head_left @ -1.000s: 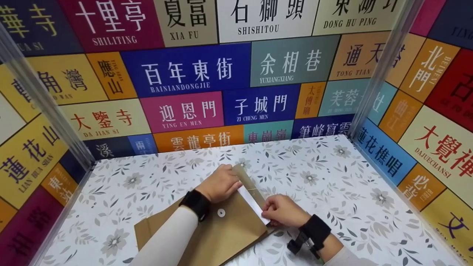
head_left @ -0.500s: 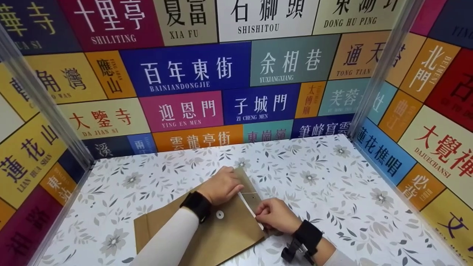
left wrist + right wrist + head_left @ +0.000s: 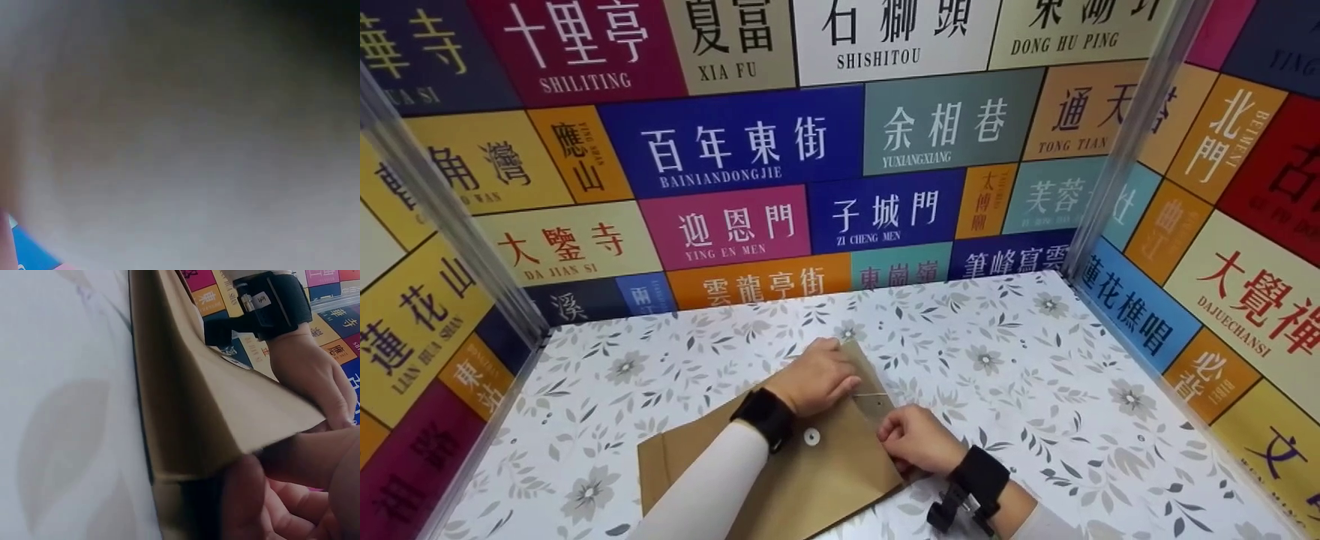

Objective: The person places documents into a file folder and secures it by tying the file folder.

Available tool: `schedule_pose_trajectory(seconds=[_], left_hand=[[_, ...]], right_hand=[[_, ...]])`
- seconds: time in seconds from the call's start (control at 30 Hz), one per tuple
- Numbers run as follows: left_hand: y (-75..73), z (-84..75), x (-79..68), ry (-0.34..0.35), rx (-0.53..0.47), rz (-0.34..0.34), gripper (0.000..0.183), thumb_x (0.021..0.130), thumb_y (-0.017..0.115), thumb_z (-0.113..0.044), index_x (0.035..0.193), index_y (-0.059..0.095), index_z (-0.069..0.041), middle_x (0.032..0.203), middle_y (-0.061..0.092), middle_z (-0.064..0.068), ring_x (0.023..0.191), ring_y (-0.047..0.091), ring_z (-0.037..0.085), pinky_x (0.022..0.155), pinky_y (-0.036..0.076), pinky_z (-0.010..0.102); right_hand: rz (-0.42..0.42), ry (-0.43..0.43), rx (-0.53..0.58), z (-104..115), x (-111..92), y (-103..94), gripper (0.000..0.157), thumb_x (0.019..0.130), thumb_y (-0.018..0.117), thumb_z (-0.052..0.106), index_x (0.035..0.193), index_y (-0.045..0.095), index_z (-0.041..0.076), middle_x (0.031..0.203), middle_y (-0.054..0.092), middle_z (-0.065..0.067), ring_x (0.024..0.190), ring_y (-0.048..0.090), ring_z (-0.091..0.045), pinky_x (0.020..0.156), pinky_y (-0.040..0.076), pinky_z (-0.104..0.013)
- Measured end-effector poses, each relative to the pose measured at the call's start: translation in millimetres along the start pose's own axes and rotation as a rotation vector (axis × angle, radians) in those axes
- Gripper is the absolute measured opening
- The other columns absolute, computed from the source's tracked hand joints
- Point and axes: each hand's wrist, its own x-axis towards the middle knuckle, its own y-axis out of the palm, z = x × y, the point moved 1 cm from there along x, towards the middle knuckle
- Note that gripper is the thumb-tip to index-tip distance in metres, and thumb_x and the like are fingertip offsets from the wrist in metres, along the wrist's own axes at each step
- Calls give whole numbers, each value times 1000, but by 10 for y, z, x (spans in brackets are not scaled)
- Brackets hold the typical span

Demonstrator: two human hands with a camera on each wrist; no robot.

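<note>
A brown kraft-paper envelope [image 3: 832, 480] lies slanted on the table in the head view, with a white round button [image 3: 811, 436] on its face. Beyond its open end shows the flap [image 3: 873, 406], crossed by a thin pale string [image 3: 871, 394]. My left hand [image 3: 816, 379] grips the far corner of the open edge. At the near corner my right hand [image 3: 922, 442] pinches the edge between thumb and fingers. The right wrist view shows the envelope's folded side [image 3: 169, 399] close up, standing partly spread. The left wrist view is a blur.
A white tabletop [image 3: 997, 360] with a grey leaf and flower print lies all around. Colourful walls [image 3: 735, 150] with printed place names stand at the back and both sides, with clear corner posts. A black wrist strap [image 3: 981, 476] with a small camera sits on the right wrist.
White paper at the envelope's open end has slid inside and is now out of sight. My right hand has moved slightly left with it; the left hand keeps its grip.
</note>
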Motion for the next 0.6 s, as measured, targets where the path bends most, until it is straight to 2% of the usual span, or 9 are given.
schedule_pose_trajectory(seconds=[0.13, 0.23, 0.3, 0.37, 0.47, 0.6], left_hand=[[63, 7, -24, -112, 64, 104, 28, 107, 57, -32, 94, 73, -13, 92, 67, 5, 98, 53, 27, 97, 41, 47], [89, -19, -37, -202, 92, 180, 25, 107, 58, -35, 101, 73, -15, 103, 67, 5, 108, 53, 27, 97, 43, 49], [95, -52, -35, -249, 82, 199, 20, 106, 60, -33, 104, 72, -17, 106, 66, 5, 109, 54, 27, 93, 46, 47], [90, -96, -25, -292, 47, 193, 16, 106, 62, -30, 106, 71, -17, 108, 66, 5, 108, 56, 27, 90, 49, 45], [56, -187, -11, -352, 10, 142, 12, 106, 61, -23, 109, 70, -15, 109, 68, 7, 106, 60, 28, 90, 52, 45], [-13, -347, -60, -469, 29, 67, 12, 104, 61, -18, 113, 68, -12, 110, 68, 11, 107, 63, 32, 92, 54, 48]], right_hand=[[42, 37, -12, 13, -7, -18, 3, 82, 67, -3, 83, 68, 0, 63, 64, 2, 48, 59, -7, 45, 51, -23], [73, 42, -33, 28, -12, -32, 7, 86, 66, -2, 81, 69, 3, 62, 65, 2, 48, 60, -7, 45, 50, -23], [85, 48, -32, 37, -15, -55, 10, 90, 65, -1, 81, 70, 3, 64, 67, 0, 50, 62, -7, 45, 50, -22], [80, 64, -13, 46, -18, -93, 14, 94, 64, 1, 82, 70, 1, 67, 69, -3, 51, 63, -8, 46, 51, -22], [46, 79, -6, 61, -20, -167, 17, 98, 61, 2, 84, 70, -1, 69, 71, -6, 53, 65, -9, 47, 53, -22], [-28, 54, -62, 88, -43, -253, 20, 100, 59, 4, 82, 68, 0, 67, 70, -5, 52, 64, -11, 47, 53, -25]])
